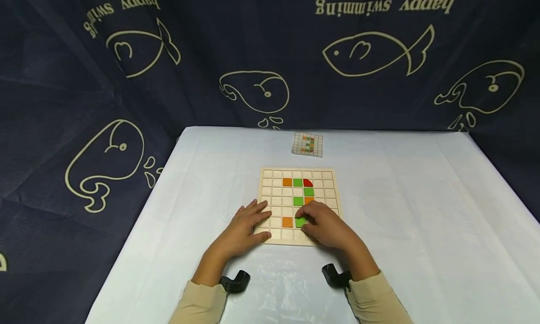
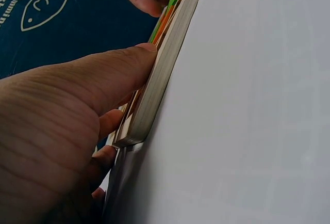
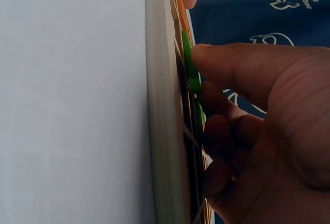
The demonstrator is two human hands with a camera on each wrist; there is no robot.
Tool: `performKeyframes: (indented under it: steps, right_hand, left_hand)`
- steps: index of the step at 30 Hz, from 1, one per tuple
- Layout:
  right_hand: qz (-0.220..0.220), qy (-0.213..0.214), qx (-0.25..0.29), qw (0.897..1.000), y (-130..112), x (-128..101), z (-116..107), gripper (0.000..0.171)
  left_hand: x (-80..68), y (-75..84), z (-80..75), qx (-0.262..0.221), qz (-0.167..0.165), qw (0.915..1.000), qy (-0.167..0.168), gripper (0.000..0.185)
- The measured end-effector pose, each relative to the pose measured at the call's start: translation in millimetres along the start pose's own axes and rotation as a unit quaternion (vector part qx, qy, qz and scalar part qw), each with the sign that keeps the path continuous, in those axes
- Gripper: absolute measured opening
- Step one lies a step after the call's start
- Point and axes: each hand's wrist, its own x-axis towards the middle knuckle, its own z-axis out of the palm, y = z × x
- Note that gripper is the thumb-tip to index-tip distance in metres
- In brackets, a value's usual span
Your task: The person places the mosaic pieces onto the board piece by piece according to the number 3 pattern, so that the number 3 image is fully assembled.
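A square wooden grid board (image 1: pixel 327 183) lies on the white table. My right hand (image 1: pixel 331 228) bends over its lower part, pinching a green square tile (image 1: pixel 300 222) between thumb and fingers. In the right wrist view, that green tile (image 3: pixel 190 61) stands slightly proud of the grid, with the thumb at its edge. Just left of it sits an orange tile (image 1: pixel 287 222). With fingers spread, my left hand (image 1: pixel 241 228) rests on the board's left edge. Higher on the grid are a red quarter-round tile (image 1: pixel 308 183) and several green and orange squares, one partly covered by the right hand.
Behind the board lies a small card (image 1: pixel 296 148) printed with a similar coloured grid pattern. The white table (image 1: pixel 413 211) extends to both sides. A dark curtain (image 1: pixel 303 42) with fish and whale drawings hangs along the back and left.
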Motion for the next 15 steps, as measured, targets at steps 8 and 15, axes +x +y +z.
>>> performKeyframes:
  steps: [8, 15]
  right_hand:
    - [0.004, 0.001, -0.004, 1.000, -2.1, -1.7, 0.4, 0.020]
    - [0.003, 0.005, 0.002, 1.000, -3.6, -4.7, 0.3, 0.020]
  left_hand:
    - [0.5, -0.7, 0.4, 0.003, -0.002, 1.0000, -0.004, 0.055]
    - [0.3, 0.2, -0.3, 0.006, -0.001, 1.0000, -0.001, 0.054]
